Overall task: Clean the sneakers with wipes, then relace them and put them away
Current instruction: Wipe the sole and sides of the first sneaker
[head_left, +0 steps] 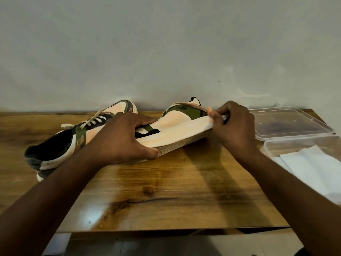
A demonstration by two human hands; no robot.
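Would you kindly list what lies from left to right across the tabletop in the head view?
Laced sneaker → left hand → held sneaker → right hand → clear lid, with the wipes container in front of it.

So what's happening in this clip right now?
A person is cleaning a sneaker at a wooden table. The left hand holds it tilted on its side, while the right hand presses something small, probably a wipe, against the end of the sole. The second sneaker lies behind to the left, laces in. An open plastic container with white wipes sits at right, its lid beside it.
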